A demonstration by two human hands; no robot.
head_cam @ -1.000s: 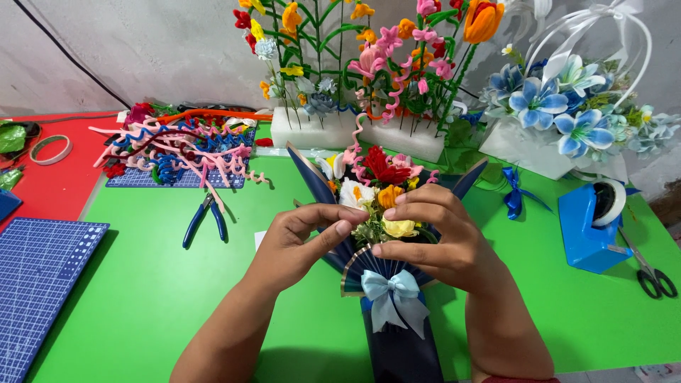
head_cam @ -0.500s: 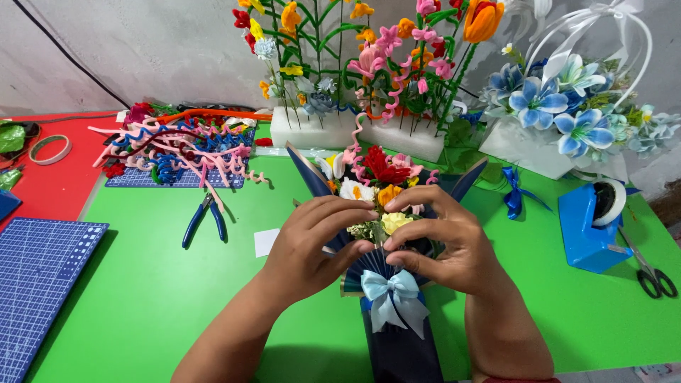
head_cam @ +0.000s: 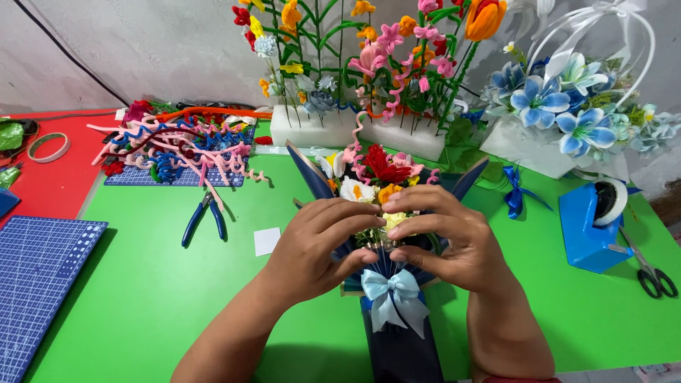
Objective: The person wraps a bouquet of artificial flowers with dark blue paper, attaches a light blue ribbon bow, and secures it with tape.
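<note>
Both hands have closed in on the bouquet at the centre of the frame since a second ago; then the left hand lay flatter on the wrap's left edge and the right hand sat lower on the right, with the yellow flower showing between them; now the fingertips of both meet over that yellow flower and half cover it; the left hand is curled and pinching at the blooms, the right hand grasping the wrap's neck with its thumb just above the pale blue bow. By my reading the work has passed from steadying the dark blue wrap to settling one flower among the others. The bouquet itself has not shifted on the green table. Left of it lie the blue-handled pliers and a small white card, untouched; the blue tape dispenser and scissors sit at the right edge.
</note>
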